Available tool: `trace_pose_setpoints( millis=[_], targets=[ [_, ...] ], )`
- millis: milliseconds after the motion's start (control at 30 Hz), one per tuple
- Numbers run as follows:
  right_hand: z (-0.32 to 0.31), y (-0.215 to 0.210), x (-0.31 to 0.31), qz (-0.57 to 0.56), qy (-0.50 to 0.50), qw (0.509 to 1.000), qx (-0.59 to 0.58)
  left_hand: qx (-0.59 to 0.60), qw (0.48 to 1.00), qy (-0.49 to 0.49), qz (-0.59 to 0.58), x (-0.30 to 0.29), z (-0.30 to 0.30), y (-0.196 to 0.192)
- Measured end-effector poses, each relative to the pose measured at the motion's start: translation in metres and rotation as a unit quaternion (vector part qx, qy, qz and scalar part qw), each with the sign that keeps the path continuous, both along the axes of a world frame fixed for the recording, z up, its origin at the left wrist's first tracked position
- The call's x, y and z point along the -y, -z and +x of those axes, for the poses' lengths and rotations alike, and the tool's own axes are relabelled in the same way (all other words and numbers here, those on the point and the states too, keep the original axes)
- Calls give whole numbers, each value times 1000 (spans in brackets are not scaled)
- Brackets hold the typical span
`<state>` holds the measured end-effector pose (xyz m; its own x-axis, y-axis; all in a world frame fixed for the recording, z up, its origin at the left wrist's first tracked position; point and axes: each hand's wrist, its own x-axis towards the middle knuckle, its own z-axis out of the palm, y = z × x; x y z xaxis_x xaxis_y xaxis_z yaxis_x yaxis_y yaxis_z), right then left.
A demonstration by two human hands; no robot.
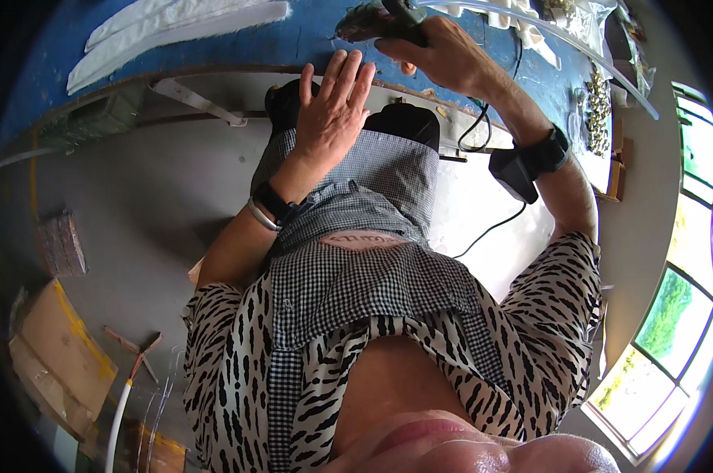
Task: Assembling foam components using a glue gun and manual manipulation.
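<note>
My right hand (pixel 451 59) is at the front of the blue worktable (pixel 309 35), its fingers curled round the black handle of a dark, pointed tool that looks like an iron (pixel 366 24). The picture's top edge cuts off part of it. A clear tube (pixel 545 27) runs from near its handle off to the right. Just left of and below the iron, my left hand (pixel 336 98) is held flat over the table's edge. Its fingers are spread and nothing is in them.
White fabric strips (pixel 175 35) lie on the table's left part. At the right are white cloth pieces (pixel 538 43), clear plastic bags (pixel 597 20) and a heap of small brassy parts (pixel 598 110). A black cable (pixel 482 130) hangs below the edge. Cardboard (pixel 61 355) stands at lower left.
</note>
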<state>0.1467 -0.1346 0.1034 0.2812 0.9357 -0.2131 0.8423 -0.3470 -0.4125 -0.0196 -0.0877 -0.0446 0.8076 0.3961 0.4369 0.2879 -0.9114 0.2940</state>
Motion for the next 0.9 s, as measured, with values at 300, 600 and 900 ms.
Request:
trace_pose_setpoints(
  millis=[300, 600, 900],
  targets=[
    [5, 9, -2, -15, -15, 1000, 16, -4, 1000, -2, 2, 0, 1, -3],
    [9, 9, 3, 38, -15, 999, -10, 4, 1000, 4, 10, -5, -1, 1],
    [5, 4, -13, 32, -21, 999, -5, -8, 1000, 3, 6, -6, -1, 0]
  ],
)
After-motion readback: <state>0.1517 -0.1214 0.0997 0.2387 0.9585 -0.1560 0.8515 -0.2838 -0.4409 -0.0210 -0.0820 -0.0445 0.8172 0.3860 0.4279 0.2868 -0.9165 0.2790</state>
